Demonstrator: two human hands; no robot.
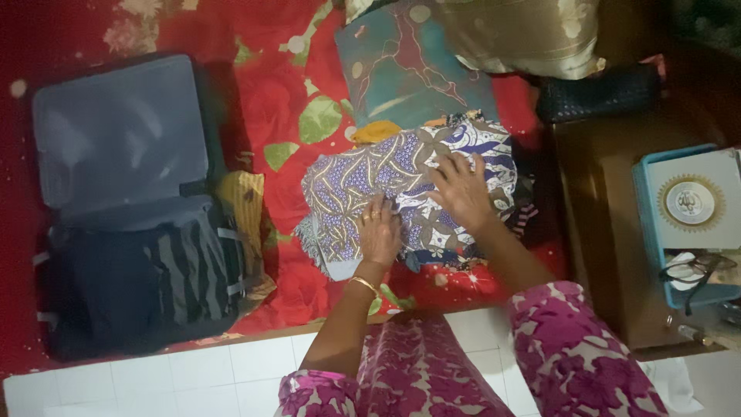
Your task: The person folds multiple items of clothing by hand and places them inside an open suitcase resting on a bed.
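Pink floral sleeves [571, 347] fill the bottom of our view, and below them runs a strip of white floor tiles [193, 378]. Beyond lies the bed [262, 100], spread with a red sheet of large flowers and green leaves. On its left side an open suitcase [123, 201] rests with the grey lid thrown back and dark, striped clothing packed in the lower half.

Near the middle of the bed, just in front of us, sits the batik cloth [401, 185], a folded stack in purple, white and blue with curling leaf patterns; a mustard-yellow piece peeks out at its upper left edge. We judge it light, soft and limp, not fragile, likely to slump and unfold if lifted by one corner. Sliding flat palms under the folded edges, one on each side, seems the surest hold.

Our left hand [380, 232], with a ring and a gold bangle at the wrist, lies palm down on the cloth's near part, fingers loosely spread. Our right hand [461, 191] presses flat further up, fingers splayed. Neither grips anything.

A teal patterned cloth [401, 69] lies behind the stack.
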